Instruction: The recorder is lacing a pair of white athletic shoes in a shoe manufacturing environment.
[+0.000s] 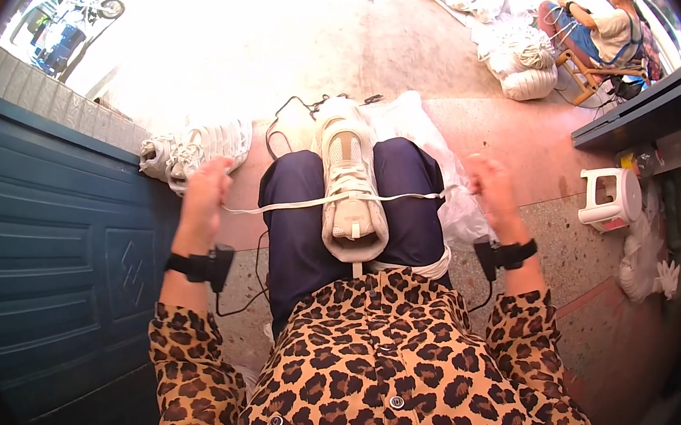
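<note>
A white sneaker lies on my lap between my knees, heel toward me. A white lace runs out of it sideways in both directions and is pulled taut. My left hand is closed on the left end, out beyond my left knee. My right hand is closed on the right end, out past my right knee. Both wrists wear black bands with small devices. My dark blue trousers and leopard-print shirt fill the lower middle.
Several white sneakers lie on the floor at the left, beside a dark blue panelled door. A white plastic bag sits by my right knee. A small white stool stands at the right. Another person sits at the far right.
</note>
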`<state>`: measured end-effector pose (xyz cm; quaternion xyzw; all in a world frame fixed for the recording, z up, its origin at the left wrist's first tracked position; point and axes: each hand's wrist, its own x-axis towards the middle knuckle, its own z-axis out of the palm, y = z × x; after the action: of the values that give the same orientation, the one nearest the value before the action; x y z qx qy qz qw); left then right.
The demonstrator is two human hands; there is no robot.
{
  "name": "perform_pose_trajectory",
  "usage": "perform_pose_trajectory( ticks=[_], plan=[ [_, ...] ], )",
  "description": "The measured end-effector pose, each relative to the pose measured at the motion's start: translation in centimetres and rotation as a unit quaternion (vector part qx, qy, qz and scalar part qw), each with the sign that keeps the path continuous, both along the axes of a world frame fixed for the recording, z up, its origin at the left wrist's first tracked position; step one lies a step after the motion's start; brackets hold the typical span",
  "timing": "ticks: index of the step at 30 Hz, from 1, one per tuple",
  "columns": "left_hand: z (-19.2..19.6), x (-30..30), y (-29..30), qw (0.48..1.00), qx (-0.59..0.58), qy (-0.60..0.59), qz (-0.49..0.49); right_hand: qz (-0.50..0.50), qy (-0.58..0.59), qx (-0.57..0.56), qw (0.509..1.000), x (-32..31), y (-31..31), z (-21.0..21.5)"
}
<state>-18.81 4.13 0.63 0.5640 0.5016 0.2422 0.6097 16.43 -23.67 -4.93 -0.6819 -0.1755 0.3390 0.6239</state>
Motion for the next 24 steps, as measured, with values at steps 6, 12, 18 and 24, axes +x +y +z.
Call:
perform_pose_trajectory(
  ticks=[6,12,18,24],
  plan=[
    [-2.1,4.9,-8.9,0.979,-0.035,0.014,-0.199,0.231,-0.149,0.039,0.961,-10.5,4.1,0.5],
    [-2.9,6.2,-9.1,0.972,0.139,0.075,-0.174,0.259,-0.199,0.011,0.945,-10.7,5.5,1.3],
    [-3.1,6.8,-9.6,0.929,0.285,0.128,-0.198,0.253,-0.369,0.09,0.89,-10.4,8.5,1.0],
    [-4.3,6.4,-9.9,0.89,0.4,0.118,-0.183,0.35,-0.518,0.074,0.777,-10.5,9.1,2.5]
  ],
)
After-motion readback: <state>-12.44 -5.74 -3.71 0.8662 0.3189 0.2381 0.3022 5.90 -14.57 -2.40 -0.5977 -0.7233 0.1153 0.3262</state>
